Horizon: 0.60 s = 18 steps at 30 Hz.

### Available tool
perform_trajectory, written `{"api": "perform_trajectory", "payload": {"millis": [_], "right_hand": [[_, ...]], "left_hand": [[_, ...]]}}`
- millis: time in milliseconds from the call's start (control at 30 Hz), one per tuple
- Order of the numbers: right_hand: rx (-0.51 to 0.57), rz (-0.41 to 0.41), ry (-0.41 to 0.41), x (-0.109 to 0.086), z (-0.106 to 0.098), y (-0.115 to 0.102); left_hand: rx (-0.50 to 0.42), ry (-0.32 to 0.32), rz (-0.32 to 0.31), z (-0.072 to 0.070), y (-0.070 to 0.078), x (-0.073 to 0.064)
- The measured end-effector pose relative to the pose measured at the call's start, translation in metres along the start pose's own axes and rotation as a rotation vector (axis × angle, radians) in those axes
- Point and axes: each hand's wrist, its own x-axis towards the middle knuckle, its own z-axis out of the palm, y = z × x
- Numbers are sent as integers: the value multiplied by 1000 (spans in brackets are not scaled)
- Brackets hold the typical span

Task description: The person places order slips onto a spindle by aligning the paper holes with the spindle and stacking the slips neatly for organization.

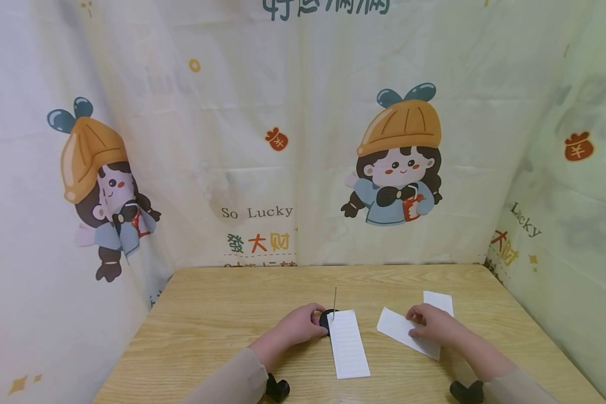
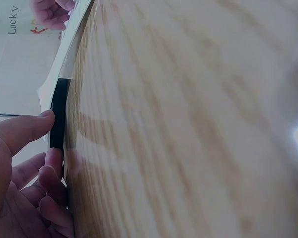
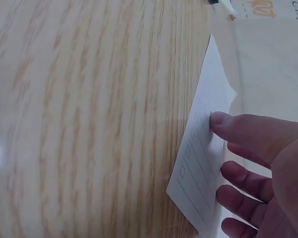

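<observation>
A receipt spike, with a thin upright needle (image 1: 335, 300) and a round black base (image 2: 59, 113), stands mid-table. My left hand (image 1: 302, 324) grips the left side of the base between thumb and fingers. A lined white paper slip (image 1: 350, 348) lies over part of the base, its far end by the needle; whether it is pierced I cannot tell. To the right, my right hand (image 1: 434, 324) pinches another paper slip (image 3: 198, 144), printed with lines and small boxes, its thumb on the printed face. The fingertips behind that slip are partly hidden.
A third white paper slip (image 1: 439, 302) lies behind my right hand, partly covered by it. The wooden table (image 1: 222, 314) meets a printed curtain (image 1: 252, 168) at the back, and the curtain also hangs along both sides.
</observation>
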Motion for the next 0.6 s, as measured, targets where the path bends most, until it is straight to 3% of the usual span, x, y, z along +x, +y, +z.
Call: {"api": "perform_trajectory", "payload": {"millis": [400, 600], "right_hand": [[-58, 4, 12, 0, 2, -1], [-102, -46, 22, -1, 1, -4]], "left_hand": [[5, 1, -1, 0, 2, -1], [7, 0, -9, -1, 3, -1]]}}
